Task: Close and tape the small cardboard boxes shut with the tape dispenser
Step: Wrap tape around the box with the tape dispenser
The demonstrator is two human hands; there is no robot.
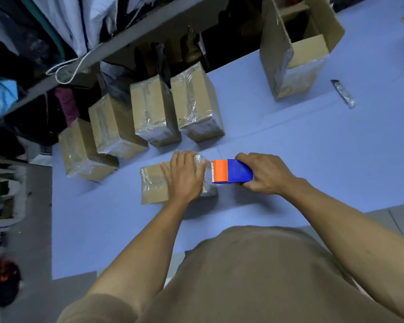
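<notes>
A small cardboard box (152, 183) lies flat on the blue table (278, 141), with clear tape across its top. My left hand (184, 176) presses down on the box with straight fingers, covering its right half. At the box's right end sits the tape dispenser (231, 171), orange at the front and blue behind. My right hand (266, 173) grips its rear part. A strip of clear tape (207, 173) runs from the dispenser's front onto the box under my left thumb.
Several taped small boxes (154, 113) stand in a row behind the one I hold, near the table's back edge. A taller open carton (299, 54) stands at the back right. A utility knife (343, 93) lies to its right. Shelves with clutter are on the left.
</notes>
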